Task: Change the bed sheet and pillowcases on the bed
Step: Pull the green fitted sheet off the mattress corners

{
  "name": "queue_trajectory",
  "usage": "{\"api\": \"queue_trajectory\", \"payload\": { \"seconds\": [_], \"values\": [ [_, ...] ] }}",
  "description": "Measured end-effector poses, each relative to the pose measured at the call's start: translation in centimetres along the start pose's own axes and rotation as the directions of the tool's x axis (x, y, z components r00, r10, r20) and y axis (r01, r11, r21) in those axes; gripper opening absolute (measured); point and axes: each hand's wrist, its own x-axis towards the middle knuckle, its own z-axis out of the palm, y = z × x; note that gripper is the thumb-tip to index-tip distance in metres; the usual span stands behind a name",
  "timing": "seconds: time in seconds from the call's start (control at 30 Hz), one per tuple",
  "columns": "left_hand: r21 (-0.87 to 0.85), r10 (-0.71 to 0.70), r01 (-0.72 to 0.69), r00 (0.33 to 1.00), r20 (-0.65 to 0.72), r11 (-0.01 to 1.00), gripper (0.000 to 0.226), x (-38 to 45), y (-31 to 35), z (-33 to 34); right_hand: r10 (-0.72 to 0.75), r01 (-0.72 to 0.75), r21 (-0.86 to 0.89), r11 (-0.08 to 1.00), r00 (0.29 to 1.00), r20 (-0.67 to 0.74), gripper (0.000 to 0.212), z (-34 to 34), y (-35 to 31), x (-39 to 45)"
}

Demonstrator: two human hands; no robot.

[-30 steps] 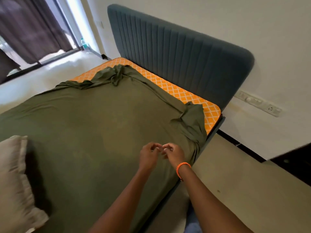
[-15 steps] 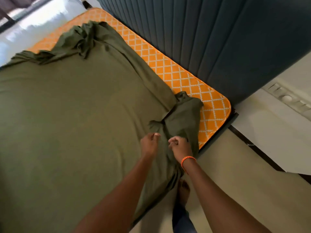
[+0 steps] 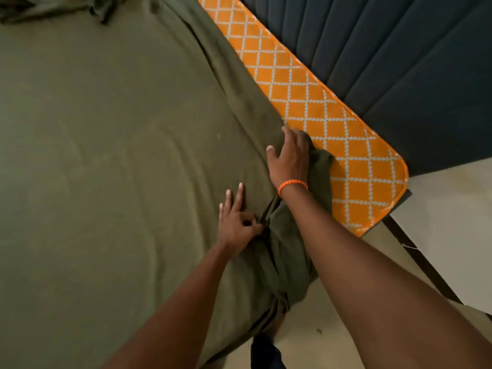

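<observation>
My left hand (image 3: 237, 222) pinches a fold of the green sheet (image 3: 106, 155) as anchor; my right hand (image 3: 288, 158), fingers spread, holds its corner toward 2 o'clock, covering the orange mattress (image 3: 346, 155).

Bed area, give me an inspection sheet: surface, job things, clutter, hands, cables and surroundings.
Surface: orange patterned mattress bare along the headboard side and at its near corner.
Job's things: green sheet covers most of the mattress, bunched at the near corner and hanging over the bed edge; no pillowcases in view.
Clutter: nothing seen.
Hands: left hand pinches a fold of the sheet, other fingers straight; right hand, orange bracelet on its wrist, lies on the sheet by the bare strip, its grip not clear.
Cables: nothing seen.
Surroundings: dark padded headboard behind the mattress, pale floor beside the bed.
</observation>
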Motion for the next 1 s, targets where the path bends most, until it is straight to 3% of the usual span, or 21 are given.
{"api": "queue_trajectory", "payload": {
  "seconds": [0.1,0.17,0.27,0.33,0.37,0.43,0.5,0.57,0.63,0.7,0.73,0.77,0.8,0.83,0.87,0.9,0.93,0.97,1.0],
  "values": [
    [-0.283,-0.053,0.076,0.995,0.088,0.956,0.075,0.2,-0.6,-1.5,0.195,-0.182,-0.089,0.979,0.964,0.183,0.101,2.1,-2.2,3.5],
    [-0.508,-0.124,0.176,0.983,0.135,0.843,0.058,0.2,-0.3,-3.5,0.273,-0.246,-0.126,0.961,0.918,0.289,0.107,3.7,-3.4,4.6],
    [-0.707,-0.245,0.194,0.969,0.031,0.680,0.072,0.6,-0.6,-7.1,0.216,-0.255,0.049,0.966,0.895,0.391,0.070,6.0,-5.8,3.4],
    [-0.810,-0.383,0.180,0.922,-0.060,0.559,0.056,1.6,-2.3,-9.8,0.110,-0.179,0.108,0.978,0.880,0.462,0.040,8.0,-7.3,0.0],
    [-0.836,-0.448,0.146,0.885,-0.129,0.529,0.045,1.9,-3.4,-11.4,0.081,-0.178,0.126,0.976,0.831,0.550,0.030,9.3,-7.8,-2.2],
    [-0.814,-0.520,0.104,0.813,-0.261,0.572,0.047,2.2,-6.3,-14.1,0.021,-0.122,0.072,0.990,0.633,0.774,0.018,10.9,-8.3,-7.5],
    [-0.721,-0.540,0.145,0.763,-0.354,0.677,0.077,2.1,-9.1,-17.1,0.058,0.002,-0.062,0.998,0.352,0.934,0.025,11.4,-9.7,-11.4],
    [-0.653,-0.553,0.181,0.717,-0.424,0.735,0.097,1.8,-11.6,-20.1,0.153,0.160,-0.164,0.973,0.079,0.985,0.030,11.2,-11.2,-14.0],
    [-0.686,-0.607,0.184,0.658,-0.446,0.704,0.098,1.8,-14.2,-22.5,0.321,0.244,-0.279,0.929,-0.151,0.935,0.037,11.4,-12.0,-15.1],
    [-0.716,-0.641,0.190,0.634,-0.434,0.672,0.088,1.4,-16.8,-24.2,0.446,0.170,-0.414,0.894,-0.284,0.849,0.048,12.4,-13.2,-15.0],
    [-0.712,-0.637,0.200,0.645,-0.421,0.673,0.078,1.1,-17.8,-24.4,0.480,0.163,-0.452,0.877,-0.290,0.828,0.052,13.1,-13.5,-14.4],
    [-0.696,-0.626,0.216,0.664,-0.410,0.685,0.061,0.5,-18.8,-24.8,0.478,0.154,-0.453,0.878,-0.234,0.847,0.052,13.8,-14.3,-13.8],
    [-0.675,-0.614,0.225,0.673,-0.413,0.702,0.040,-0.3,-19.3,-24.9,0.433,0.100,-0.423,0.901,-0.115,0.894,0.048,14.5,-15.4,-13.0],
    [-0.668,-0.611,0.239,0.683,-0.401,0.705,0.018,-1.3,-19.5,-25.0,0.359,-0.038,-0.357,0.933,0.081,0.930,0.046,15.2,-16.9,-12.4],
    [-0.654,-0.601,0.248,0.696,-0.393,0.715,0.004,-2.4,-19.6,-25.0,0.287,-0.211,-0.226,0.951,0.334,0.898,0.041,16.2,-18.0,-11.5],
    [-0.644,-0.581,0.244,0.718,-0.383,0.725,0.010,-3.7,-19.4,-24.9,0.235,-0.291,-0.065,0.955,0.602,0.763,0.032,17.0,-19.0,-10.4],
    [-0.626,-0.541,0.226,0.754,-0.374,0.747,0.013,-4.9,-19.7,-24.9,0.197,-0.277,0.048,0.960,0.785,0.587,0.022,18.3,-20.0,-9.2],
    [-0.620,-0.509,0.213,0.786,-0.349,0.755,0.013,-6.5,-19.8,-25.3,0.177,-0.264,0.115,0.958,0.855,0.488,0.021,19.8,-21.3,-8.5],
    [-0.607,-0.478,0.212,0.819,-0.317,0.766,0.012,-7.8,-20.2,-25.3,0.169,-0.278,0.180,0.944,0.873,0.458,0.040,21.0,-22.5,-7.9]
  ]
}}
